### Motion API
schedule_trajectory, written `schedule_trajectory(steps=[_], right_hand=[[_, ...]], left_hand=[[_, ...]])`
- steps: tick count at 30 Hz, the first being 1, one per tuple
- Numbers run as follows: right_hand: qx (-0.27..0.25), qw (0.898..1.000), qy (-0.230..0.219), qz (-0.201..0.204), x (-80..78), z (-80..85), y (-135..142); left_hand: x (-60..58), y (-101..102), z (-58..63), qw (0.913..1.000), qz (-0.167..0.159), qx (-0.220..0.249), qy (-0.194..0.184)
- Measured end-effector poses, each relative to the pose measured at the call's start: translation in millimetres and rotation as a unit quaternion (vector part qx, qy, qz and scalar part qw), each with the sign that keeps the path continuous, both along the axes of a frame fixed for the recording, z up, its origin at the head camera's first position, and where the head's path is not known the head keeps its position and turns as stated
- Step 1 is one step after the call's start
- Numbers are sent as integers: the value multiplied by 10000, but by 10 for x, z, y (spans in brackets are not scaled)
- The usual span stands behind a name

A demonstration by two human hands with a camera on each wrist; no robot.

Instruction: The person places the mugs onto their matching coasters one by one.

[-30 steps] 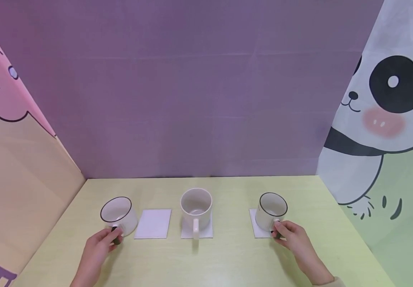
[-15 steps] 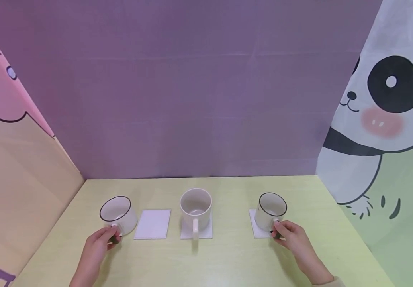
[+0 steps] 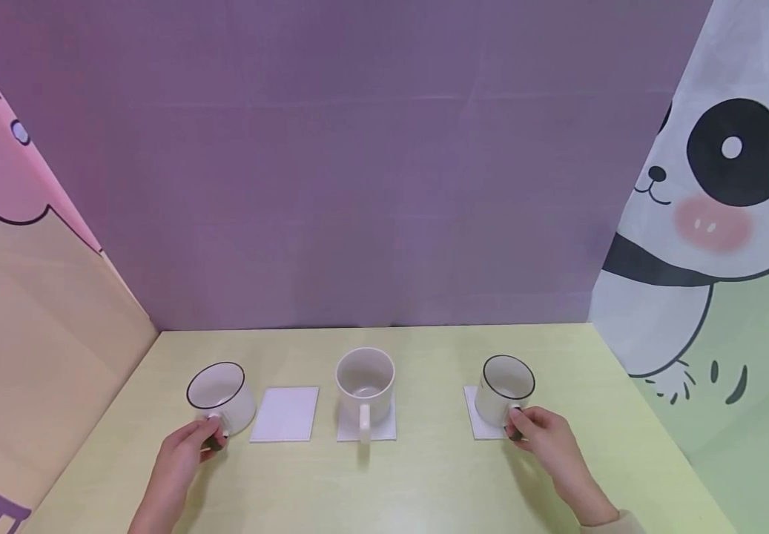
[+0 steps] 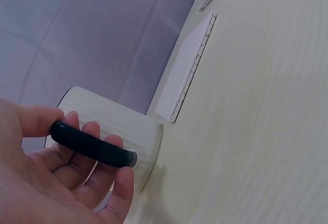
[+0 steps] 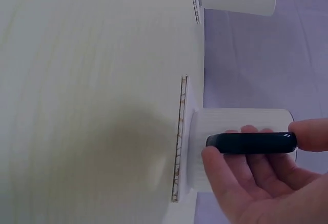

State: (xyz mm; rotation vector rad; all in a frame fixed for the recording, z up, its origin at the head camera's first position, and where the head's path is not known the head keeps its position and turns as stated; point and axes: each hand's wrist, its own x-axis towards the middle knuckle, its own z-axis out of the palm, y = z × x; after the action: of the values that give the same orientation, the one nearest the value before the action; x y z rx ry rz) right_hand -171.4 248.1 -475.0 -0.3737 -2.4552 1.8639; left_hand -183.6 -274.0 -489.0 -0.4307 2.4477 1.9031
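My left hand [image 3: 180, 460] grips the dark handle [image 4: 92, 144] of a wide white mug [image 3: 237, 411] with a black rim. That mug stands upright on the table, left of a bare white square coaster [image 3: 285, 414]. On the right, my right hand [image 3: 554, 449] holds the dark handle [image 5: 251, 143] of a narrower white mug [image 3: 496, 400], also black-rimmed. This one rests on a white coaster [image 3: 472, 415], partly covering it. In both wrist views the fingers curl through the handle, with the thumb at its end.
Between the hands, a plain white mug [image 3: 351, 386] sits on a third coaster [image 3: 387, 426], its handle toward me. The pale wooden table [image 3: 424, 482] meets a purple backdrop [image 3: 371, 185] behind. Side panels with cartoon pictures stand left and right, including a panda [image 3: 718, 230].
Both hands keep their grips and the mugs stay where they are. The left hand's fingers have shifted slightly on the handle; the head view has moved a little.
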Motion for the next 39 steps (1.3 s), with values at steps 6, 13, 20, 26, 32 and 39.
schedule_trajectory(steps=[6,13,20,26,32,39], right_hand=[[1501,9886,13,83,20,73,-18],[2917,9563,144,137,95,234,-34],[3523,9334,684,-11,138,435,-122],[3400,9317,1277,43,118,566,-274],[3113,9318,1848,268,70,602,-432],[2879,9292,2234,623,46,629,-645]], left_hand=[[5,-4,1,9999,-34,77,-70],[3,-17,16,9999,-71,107,-105],[-10,-29,0,9998,-92,157,-67],[2,-34,-3,9999,-93,96,-61],[12,-40,-14,9999,-73,49,-86],[13,-21,-26,9998,16,220,-9]])
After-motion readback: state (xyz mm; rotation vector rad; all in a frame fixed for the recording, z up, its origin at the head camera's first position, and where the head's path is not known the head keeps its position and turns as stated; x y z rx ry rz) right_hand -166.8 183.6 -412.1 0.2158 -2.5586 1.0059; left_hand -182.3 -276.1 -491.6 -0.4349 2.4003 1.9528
